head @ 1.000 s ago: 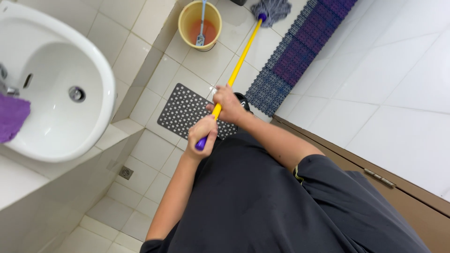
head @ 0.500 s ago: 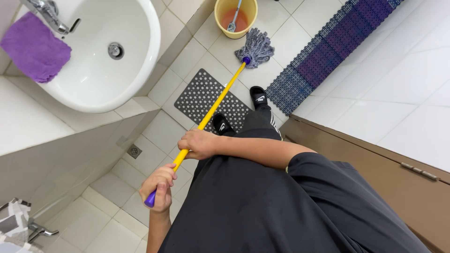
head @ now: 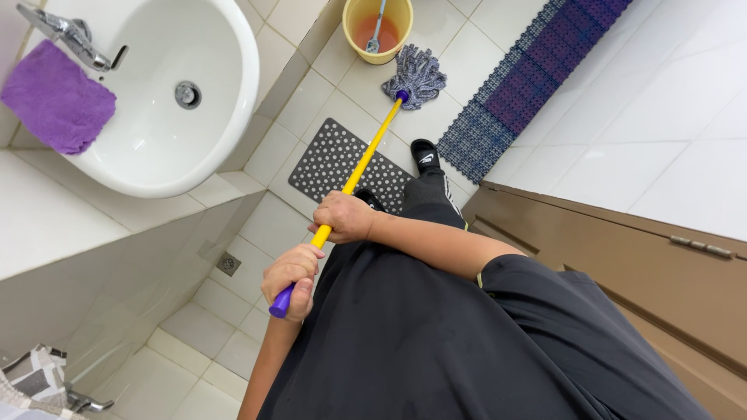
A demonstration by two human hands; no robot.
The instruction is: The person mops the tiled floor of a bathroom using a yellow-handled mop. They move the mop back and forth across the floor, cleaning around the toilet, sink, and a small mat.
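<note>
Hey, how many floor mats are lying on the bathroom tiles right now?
2. A dark perforated mat lies below the sink, under the mop handle. A long purple mat runs along the wall beside the mop head. Others may be hidden behind the person.

Both hands are clenched, left hand (head: 292, 280) nearer the body, right hand (head: 345, 217) farther out.

White-tiled bathroom floor (head: 545, 167), white washbasin (head: 226, 70) with chrome tap (head: 66, 35), purple cloth (head: 54, 97) on its rim, brown wooden door (head: 622, 241), floor drain (head: 227, 264), evenly lit.
</note>
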